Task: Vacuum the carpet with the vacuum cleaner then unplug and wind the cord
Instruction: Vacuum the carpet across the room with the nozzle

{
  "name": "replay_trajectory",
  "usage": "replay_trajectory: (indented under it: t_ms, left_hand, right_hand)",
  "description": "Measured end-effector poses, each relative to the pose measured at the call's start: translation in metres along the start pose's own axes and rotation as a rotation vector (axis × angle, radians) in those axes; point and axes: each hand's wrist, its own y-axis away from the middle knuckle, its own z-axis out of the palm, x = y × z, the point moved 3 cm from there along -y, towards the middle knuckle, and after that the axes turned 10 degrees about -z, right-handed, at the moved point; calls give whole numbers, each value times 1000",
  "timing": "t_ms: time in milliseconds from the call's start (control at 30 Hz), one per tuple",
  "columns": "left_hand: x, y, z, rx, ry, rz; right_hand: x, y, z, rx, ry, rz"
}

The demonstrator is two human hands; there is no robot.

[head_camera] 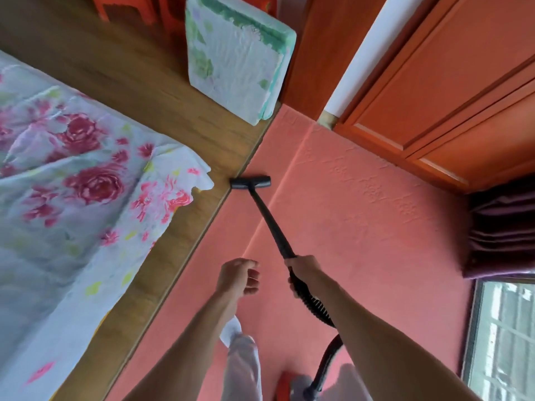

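- The right hand (304, 269) has its fingers wrapped tight around the black rigid vacuum wand (270, 221), where it meets the ribbed black hose (317, 308).
- The black T-shaped floor nozzle (250, 182) sits on the salmon-pink textured carpet (362, 212), its left end touching the brown wooden bed frame (179, 134).
- The left hand (238, 276) hovers empty near the wand, fingers loosely spread.
- A rose-printed white bedsheet (72, 183) drapes the bed at left.
- The red vacuum cleaner body (286, 386) rests near, partly hidden.

vacuum wand (272, 224): black, slanted | floor head (250, 182): flat on pink carpet (362, 215)
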Motion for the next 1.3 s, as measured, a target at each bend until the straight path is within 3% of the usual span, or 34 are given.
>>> replay_trajectory:
  t_ms: [200,433,567,800,1300]
  left_hand:
    - [0,12,-35,27,-7,5]
    - [-5,26,-37,64,-67,-8]
    - [9,41,-23,41,-124,39]
    - [56,49,-18,-18,-259,156]
    - [196,6,71,27,-373,107]
  right_hand:
    - [-18,-2,24,8,-82,8]
    - [55,30,12,-15,-206,115]
    - [73,37,15,29,-250,85]
    - [39,33,20,26,-312,13]
    - [-92,-79,-37,80,-475,76]
